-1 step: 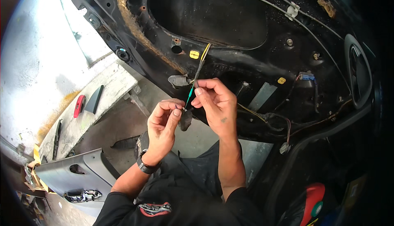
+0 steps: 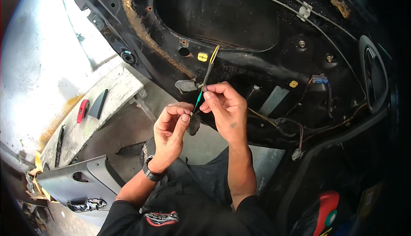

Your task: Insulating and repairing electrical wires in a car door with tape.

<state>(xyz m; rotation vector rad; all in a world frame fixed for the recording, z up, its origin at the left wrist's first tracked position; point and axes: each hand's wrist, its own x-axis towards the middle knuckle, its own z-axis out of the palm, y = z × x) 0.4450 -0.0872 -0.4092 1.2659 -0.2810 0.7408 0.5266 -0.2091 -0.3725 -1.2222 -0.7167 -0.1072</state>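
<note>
In front of a black car door shell (image 2: 239, 62), both my hands work at a thin wire harness (image 2: 208, 71) that comes out of the panel with yellow strands at its upper end. My right hand (image 2: 227, 111) pinches the harness by a green-sleeved wire (image 2: 199, 97). To its lower left, my left hand (image 2: 172, 124) has thumb and fingertips closed on the lower wire end; its tip is mostly hidden. A dark taped lump (image 2: 194, 126) hangs just behind the left fingertips. A grey wrapped piece (image 2: 186, 85) sits at the door edge above that hand.
At left, a worn board (image 2: 107, 94) bears a red-handled tool (image 2: 82, 110) and a dark triangular trim piece (image 2: 98, 103). Below it stands a grey door trim panel (image 2: 92, 184). A blue connector (image 2: 319, 79) and loose white plug (image 2: 297, 154) hang on the door's right side.
</note>
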